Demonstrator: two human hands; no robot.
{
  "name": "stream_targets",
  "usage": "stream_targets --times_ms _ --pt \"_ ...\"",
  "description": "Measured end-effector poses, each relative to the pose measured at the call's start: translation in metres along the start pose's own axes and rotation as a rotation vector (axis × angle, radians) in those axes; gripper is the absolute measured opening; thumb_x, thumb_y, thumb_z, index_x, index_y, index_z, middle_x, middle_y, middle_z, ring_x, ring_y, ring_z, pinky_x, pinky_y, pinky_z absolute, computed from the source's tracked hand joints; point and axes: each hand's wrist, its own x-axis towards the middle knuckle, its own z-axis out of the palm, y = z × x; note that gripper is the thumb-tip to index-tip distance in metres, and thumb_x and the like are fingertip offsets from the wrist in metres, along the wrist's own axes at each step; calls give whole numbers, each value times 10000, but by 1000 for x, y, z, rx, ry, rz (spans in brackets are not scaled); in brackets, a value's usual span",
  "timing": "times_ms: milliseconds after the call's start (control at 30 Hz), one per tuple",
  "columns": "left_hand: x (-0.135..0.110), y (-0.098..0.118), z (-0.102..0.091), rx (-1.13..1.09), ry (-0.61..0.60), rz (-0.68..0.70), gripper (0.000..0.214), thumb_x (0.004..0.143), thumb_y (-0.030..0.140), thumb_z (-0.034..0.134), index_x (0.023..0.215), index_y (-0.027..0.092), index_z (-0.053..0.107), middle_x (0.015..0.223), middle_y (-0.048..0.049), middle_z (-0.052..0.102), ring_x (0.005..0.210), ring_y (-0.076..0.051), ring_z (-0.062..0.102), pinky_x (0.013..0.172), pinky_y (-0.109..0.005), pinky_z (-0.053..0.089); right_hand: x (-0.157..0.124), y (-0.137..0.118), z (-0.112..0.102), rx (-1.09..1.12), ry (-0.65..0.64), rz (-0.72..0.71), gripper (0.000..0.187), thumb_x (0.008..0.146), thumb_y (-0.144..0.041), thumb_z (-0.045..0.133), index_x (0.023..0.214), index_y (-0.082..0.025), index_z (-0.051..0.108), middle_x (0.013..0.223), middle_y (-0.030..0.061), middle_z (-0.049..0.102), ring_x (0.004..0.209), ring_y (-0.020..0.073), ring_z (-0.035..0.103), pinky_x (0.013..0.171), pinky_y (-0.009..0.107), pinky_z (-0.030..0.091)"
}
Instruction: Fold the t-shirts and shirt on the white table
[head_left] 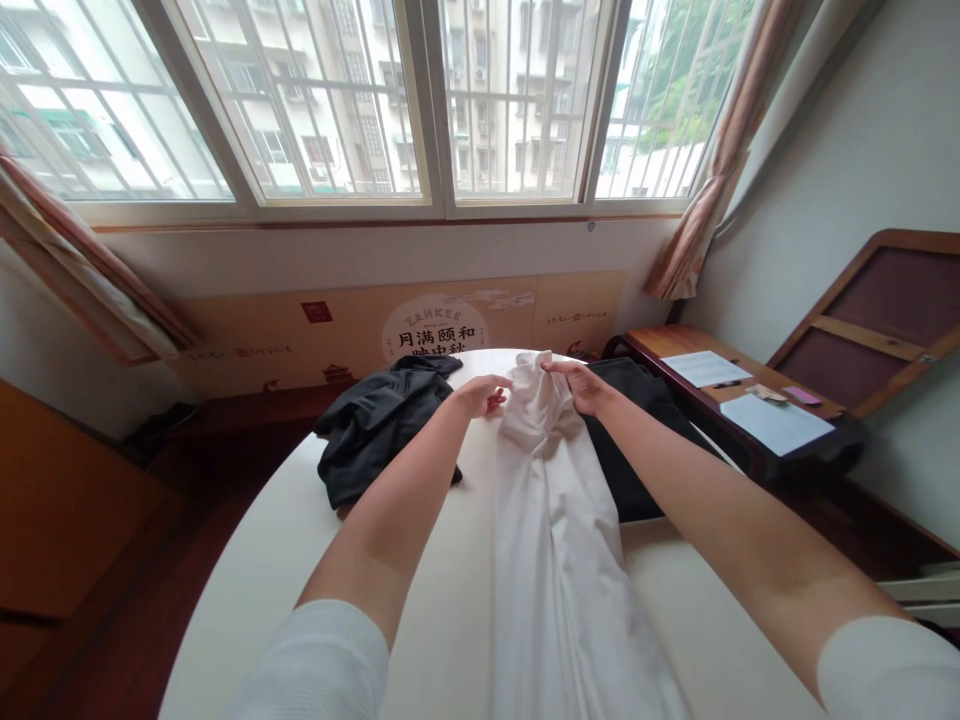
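1. Closest to you are your white knit sleeves (315,665), filling the bottom corners, with your bare forearms running up and in from there.
2. Your left hand (476,395) and right hand (577,385) both sit at the far end of the white cloth garment (555,560), where it's bunched up on the round white table (435,640).
3. Your grip is narrow on both sides, with fingers drawn in around the bunch, but I honestly can't tell if either hand is really clamped.
4. The garment's long axis runs straight from that bunch back toward you, between your forearms, and its near end drops out of view. Your right hand sits slightly more over the bunch.
5. A crumpled dark garment (382,430) lies just left of it, and a black garment (637,440) lies to its right.
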Motion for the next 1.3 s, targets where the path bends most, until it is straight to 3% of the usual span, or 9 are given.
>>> stream_targets --times_ms 200,367,500,667,867,1000,1133,1200,1300 --pt "-28 -4 -16 -125 -161 -90 380 972 445 659 1158 114 648 1012 -153 733 957 -237 715 886 -331 571 -3 -11 10 -3 56 -22 342 718 -470 537 887 -217 694 795 97 753 852 310 727 759 401 602" --pt "-51 -2 -26 -250 -414 86 490 930 566 700 1179 145 713 1088 -131 776 1072 -270 724 946 -374 575 -9 -21 20 -20 85 -108 323 721 -475 573 868 -211 687 795 85 744 816 299 708 748 395 589" --pt "-53 14 -44 -83 -112 283 424 856 424 827 1131 116 726 1059 -113 780 928 -198 723 881 -309 584 5 -17 32 -82 141 -184 257 700 -374 603 897 -217 654 842 59 744 817 257 706 763 367 597" --pt "-35 45 -67 311 369 385 404 1010 411 664 1215 62 681 1152 -100 727 958 -149 672 927 -334 559 44 0 52 -203 374 -264 201 760 -286 603 951 -224 593 947 33 727 850 193 678 799 311 576" --pt "-12 62 -78 539 589 361 388 1022 403 654 1311 144 637 1323 -103 650 1138 -259 661 971 -478 580 73 7 58 -425 540 -233 134 869 -350 635 897 -220 622 912 49 715 899 234 662 861 349 559" --pt "-17 63 -64 643 664 356 417 1026 356 643 1364 118 591 1399 -144 592 1208 -263 618 1040 -519 526 76 -2 56 -510 623 -204 406 956 -399 570 1307 -194 568 1291 146 684 1176 298 655 1012 422 540" --pt "-74 37 -35 796 460 486 261 939 161 681 1176 58 645 1246 -174 641 1242 -298 551 1142 -482 395 50 -6 57 -625 578 -297 657 950 -340 600 1521 -89 394 1588 254 458 1472 327 464 1211 443 391" --pt "-131 9 -19 876 270 552 162 894 178 716 1048 143 680 1107 -114 682 1124 -273 607 1102 -428 437 13 1 60 -772 449 -457 586 948 -293 587 1484 -95 457 1547 246 511 1461 330 484 1229 467 378" --pt "-235 -49 2 1106 41 624 225 956 244 581 1164 175 634 1114 -127 685 1043 -297 652 959 -459 534 -77 27 68 -979 129 -674 411 979 -298 561 1376 -197 594 1363 165 679 1336 323 609 1195 534 438"
